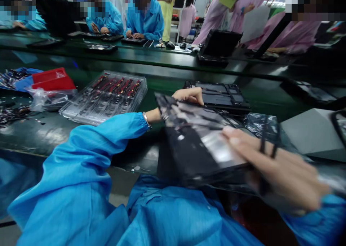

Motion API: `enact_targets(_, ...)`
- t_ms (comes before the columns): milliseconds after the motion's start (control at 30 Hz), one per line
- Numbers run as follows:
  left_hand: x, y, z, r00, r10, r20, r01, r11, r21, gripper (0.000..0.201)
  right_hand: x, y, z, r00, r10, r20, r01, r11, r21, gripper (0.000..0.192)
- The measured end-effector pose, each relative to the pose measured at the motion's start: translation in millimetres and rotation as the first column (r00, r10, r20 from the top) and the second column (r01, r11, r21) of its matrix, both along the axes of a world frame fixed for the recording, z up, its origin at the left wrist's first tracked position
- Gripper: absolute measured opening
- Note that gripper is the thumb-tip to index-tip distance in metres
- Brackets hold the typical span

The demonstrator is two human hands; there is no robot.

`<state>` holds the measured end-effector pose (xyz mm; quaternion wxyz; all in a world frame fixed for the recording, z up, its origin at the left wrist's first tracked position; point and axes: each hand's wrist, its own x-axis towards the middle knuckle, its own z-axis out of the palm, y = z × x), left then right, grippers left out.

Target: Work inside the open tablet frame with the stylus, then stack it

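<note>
A tilted, motion-blurred laptop base [191, 152] with its inner parts exposed is held above the bench's front edge. My right hand [278, 166] grips it at its right side, fingertips lying over a silvery patch and dark bands around the fingers. Behind the raised far edge of this base is my left hand [189, 94], its fingers curled downward. It is beside a second open laptop base [221, 94] lying on the bench. The held base covers part of my left hand, so what its fingers grip is hidden.
On the left are a clear plastic tray [105, 98] of small red-and-black parts, a red bin [54, 79], a blue bin [24, 82] and loose cables [13, 116]. A grey-white box [313, 130] stands right. Co-workers [146, 17] sit across the line.
</note>
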<state>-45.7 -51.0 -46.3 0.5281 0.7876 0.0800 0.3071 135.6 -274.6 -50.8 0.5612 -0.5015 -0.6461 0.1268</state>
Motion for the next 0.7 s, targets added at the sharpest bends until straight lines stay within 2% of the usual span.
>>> enact_targets(33, -2.9, 0.8, -7.5, 1.000, -0.008, -0.022, 0.008, 1.000, 0.014, 0.018, -2.9, -0.3, -6.1, 0.955, 0.036, 0.296, -0.075, 0.990, 0.122, 0.036)
enact_targets(67, -7.6, 1.6, -15.1, 0.998, -0.026, -0.051, 0.026, 1.000, 0.011, 0.022, -4.6, -0.4, -12.0, 0.842, 0.016, 0.540, -0.156, 0.964, 0.216, 0.040)
enact_targets(100, -14.3, 2.5, -22.2, 0.996, -0.022, -0.084, 0.023, 1.000, 0.006, 0.026, -5.1, -0.7, -17.7, 0.701, -0.036, 0.713, -0.230, 0.934, 0.273, 0.040)
enact_targets(133, -22.9, 3.2, -28.5, 0.991, 0.017, -0.133, -0.015, 1.000, 0.023, 0.029, -4.7, -1.8, -23.4, 0.592, -0.087, 0.801, -0.268, 0.916, 0.298, 0.038)
enact_targets(167, -33.1, 3.3, -33.7, 0.975, 0.094, -0.200, -0.083, 0.995, 0.061, 0.029, -3.6, -3.7, -29.1, 0.548, -0.115, 0.829, -0.263, 0.916, 0.301, 0.034)
enact_targets(233, -55.9, 1.3, -41.3, 0.875, 0.312, -0.370, -0.243, 0.944, 0.221, 0.026, -1.5, -9.7, -40.7, 0.531, -0.122, 0.838, -0.223, 0.935, 0.277, 0.029)
enact_targets(267, -67.4, -0.8, -44.3, 0.798, 0.389, -0.461, -0.260, 0.911, 0.319, 0.030, -1.4, -13.1, -46.3, 0.524, -0.115, 0.844, -0.207, 0.944, 0.257, 0.030)
enact_targets(333, -87.9, -6.7, -51.0, 0.692, 0.448, -0.567, -0.175, 0.865, 0.470, 0.041, -3.8, -18.4, -55.9, 0.517, -0.104, 0.849, -0.178, 0.958, 0.226, 0.032)
enact_targets(433, -108.1, -17.1, -66.3, 0.633, 0.491, -0.599, -0.092, 0.816, 0.571, 0.055, -11.6, -20.9, -64.9, 0.520, -0.065, 0.852, -0.151, 0.974, 0.166, 0.035)
enact_targets(567, -114.8, -31.7, -85.7, 0.622, 0.517, -0.588, -0.196, 0.830, 0.522, 0.061, -21.1, -19.3, -73.0, 0.548, -0.025, 0.836, -0.162, 0.977, 0.136, 0.027)
enact_targets(633, -112.4, -40.1, -86.0, 0.618, 0.522, -0.588, -0.292, 0.847, 0.445, 0.061, -23.1, -19.0, -78.5, 0.587, -0.029, 0.809, -0.161, 0.975, 0.151, 0.029)
enact_targets(700, -107.8, -50.8, -77.1, 0.625, 0.478, -0.617, -0.404, 0.875, 0.267, 0.063, -23.3, -19.1, -84.3, 0.620, -0.029, 0.784, -0.156, 0.975, 0.160, 0.030)
